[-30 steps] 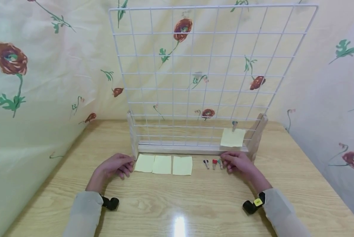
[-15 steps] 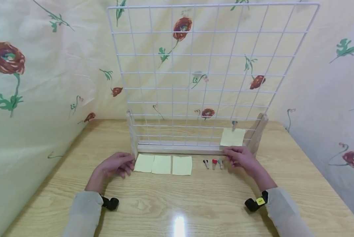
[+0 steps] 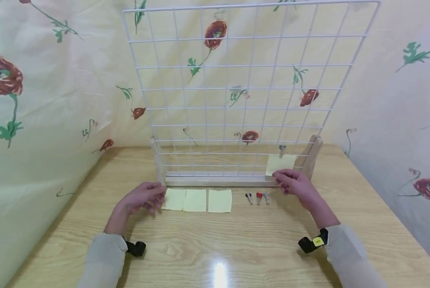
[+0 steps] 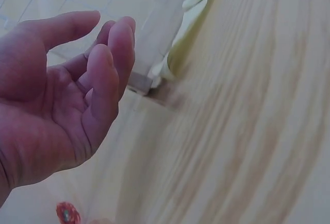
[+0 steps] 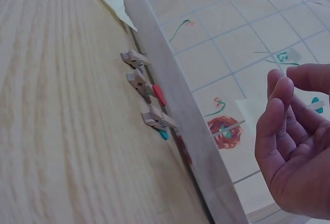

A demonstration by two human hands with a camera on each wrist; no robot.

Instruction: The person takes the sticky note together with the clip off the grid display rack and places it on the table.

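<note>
Hung note (image 3: 280, 163): pale yellow, plain, roughly square; at the right side of the wire rack (image 3: 251, 6), low down, just above the wooden bar (image 3: 218, 181). Held at its top edge by a small clip (image 3: 282, 149) with a blue-green heart-shaped end. Lower right part hidden behind the right hand (image 3: 297, 187).

Right hand: thumb and fingertips bunched close together at the note's lower edge; cannot tell whether they grasp the paper or are merely near it.

Left hand (image 3: 143, 196): released, fingers loosely bent, nothing in them; beside the left end of the paper row, contact with the paper not clear.

Paper row, on the near side of the bar: left note (image 3: 174, 199) and middle note (image 3: 195, 200) meet edge to edge; right note (image 3: 220, 201) stands slightly apart. All three pale yellow and unmarked; the left wrist view shows a curled paper edge.

To the right of the row, three loose pale wooden clips on the table (image 3: 186, 248): dark-topped clip (image 3: 249, 199), red heart clip (image 3: 259, 198), blue-green-topped clip (image 3: 266, 199), the last two close together.
</note>
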